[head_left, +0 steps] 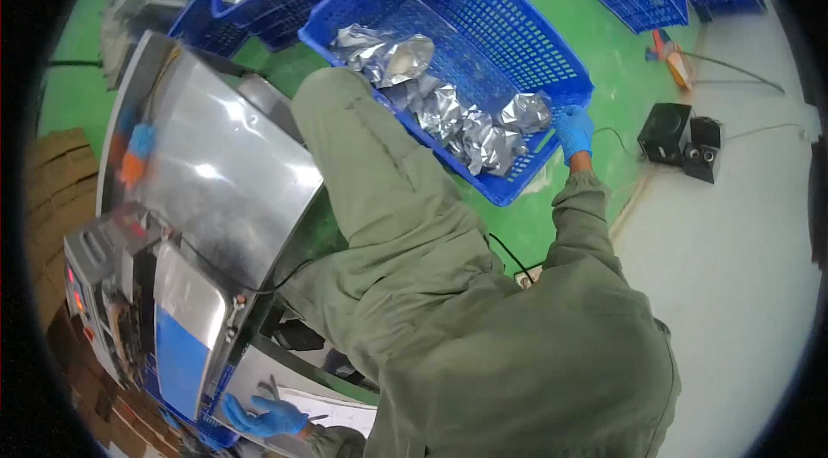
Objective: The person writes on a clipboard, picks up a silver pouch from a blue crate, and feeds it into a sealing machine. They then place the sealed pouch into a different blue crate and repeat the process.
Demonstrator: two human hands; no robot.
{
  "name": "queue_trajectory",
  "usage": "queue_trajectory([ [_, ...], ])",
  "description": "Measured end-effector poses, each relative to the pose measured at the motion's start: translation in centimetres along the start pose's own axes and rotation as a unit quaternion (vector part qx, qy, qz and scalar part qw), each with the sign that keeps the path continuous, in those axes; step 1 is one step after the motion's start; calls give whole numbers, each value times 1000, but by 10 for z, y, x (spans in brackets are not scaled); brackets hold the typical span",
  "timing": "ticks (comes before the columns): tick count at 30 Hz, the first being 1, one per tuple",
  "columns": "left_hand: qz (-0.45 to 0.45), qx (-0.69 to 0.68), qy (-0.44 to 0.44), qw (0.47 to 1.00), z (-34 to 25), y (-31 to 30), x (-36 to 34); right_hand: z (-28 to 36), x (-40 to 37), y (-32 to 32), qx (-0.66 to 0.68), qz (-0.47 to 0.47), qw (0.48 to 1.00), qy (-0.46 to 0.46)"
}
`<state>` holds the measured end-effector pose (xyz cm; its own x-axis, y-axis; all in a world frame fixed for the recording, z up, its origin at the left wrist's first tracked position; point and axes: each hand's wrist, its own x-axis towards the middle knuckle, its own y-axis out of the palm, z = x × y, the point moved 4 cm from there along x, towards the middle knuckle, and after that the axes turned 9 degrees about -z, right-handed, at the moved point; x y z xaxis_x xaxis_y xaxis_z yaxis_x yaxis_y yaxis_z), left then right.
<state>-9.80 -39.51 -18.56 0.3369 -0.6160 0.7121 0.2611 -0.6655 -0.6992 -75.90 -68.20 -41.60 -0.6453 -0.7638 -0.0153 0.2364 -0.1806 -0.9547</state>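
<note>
My right hand, in a blue glove, is closed on the near right corner rim of a large blue plastic basket. Inside the basket, crumpled silver foil packets lie along its near side. At the bottom left, my left hand, also blue-gloved, has its fingers spread and holds nothing. It is over a pale work surface beside a paper sheet, with a pen near the wrist.
A steel table stands left, with a machine showing red digits below it. More blue baskets with foil packets are at the top. Black speakers, cables and an orange item lie right. Cardboard is far left.
</note>
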Motion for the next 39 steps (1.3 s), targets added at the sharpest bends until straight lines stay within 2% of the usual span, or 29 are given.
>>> queue_trajectory([
  [2,20,20,68,997,-19,10,26,-20,6,11,10,-53,996,69],
  [3,32,-24,56,998,-17,16,29,-32,13,24,5,-48,996,75],
  [4,40,-23,64,997,-26,19,32,-56,21,52,110,65,979,159],
  [5,54,-15,35,998,-36,23,35,-72,21,77,213,172,931,240],
  [6,67,-8,6,998,-46,27,37,-76,20,87,209,174,930,247],
  [7,71,-33,10,997,-58,31,39,-62,22,98,-23,189,981,36],
  [8,69,-33,11,997,-65,36,40,-44,23,112,-250,183,933,-181],
  [9,81,-62,41,994,-75,41,40,-39,29,129,-247,183,934,-183],
  [10,93,-90,71,989,-84,45,39,-41,36,145,-209,159,962,-73],
  [11,94,-118,18,988,-87,50,34,-44,40,159,-166,134,976,38],
  [12,90,-116,19,989,-92,50,34,-40,38,168,-161,135,977,37],
  [14,166,-120,39,978,-102,53,30,-48,29,166,-67,-26,973,220],
  [15,177,-119,47,976,-105,52,30,-36,29,159,-196,93,968,127],
  [16,176,-113,47,977,-108,51,29,-36,27,161,-194,97,968,124],
  [18,162,-95,63,980,-112,50,24,-34,28,163,-62,63,991,104],
  [23,192,-88,48,976,-114,59,15,-34,9,172,-146,76,982,93],
  [25,189,-98,53,976,-118,59,16,-23,2,144,-176,-41,983,40],
  [26,187,-97,52,976,-120,60,18,-29,11,148,-174,-42,983,38],
  [28,190,-104,36,976,-120,59,19,-46,28,172,-220,145,965,12],
  [29,186,-100,32,977,-119,59,19,-48,30,178,-267,129,953,-61],
  [30,185,-103,29,977,-117,61,19,-44,31,180,-263,126,954,-68],
  [32,179,-99,20,979,-114,61,20,-39,27,185,-401,146,902,-65],
  [33,169,-113,4,979,-114,60,21,-6,16,149,-306,138,941,-40],
  [34,160,-128,-12,979,-114,57,22,-7,14,149,-304,136,942,-48],
  [36,140,-135,-31,980,-113,54,20,3,24,142,-137,41,976,-162],
  [37,142,-145,-48,978,-109,55,15,22,21,116,-79,25,975,-204],
  [38,144,-155,-62,975,-106,56,13,39,19,88,-73,16,974,-214],
  [39,135,-168,-50,975,-106,55,15,64,13,56,-69,28,958,-276],
])
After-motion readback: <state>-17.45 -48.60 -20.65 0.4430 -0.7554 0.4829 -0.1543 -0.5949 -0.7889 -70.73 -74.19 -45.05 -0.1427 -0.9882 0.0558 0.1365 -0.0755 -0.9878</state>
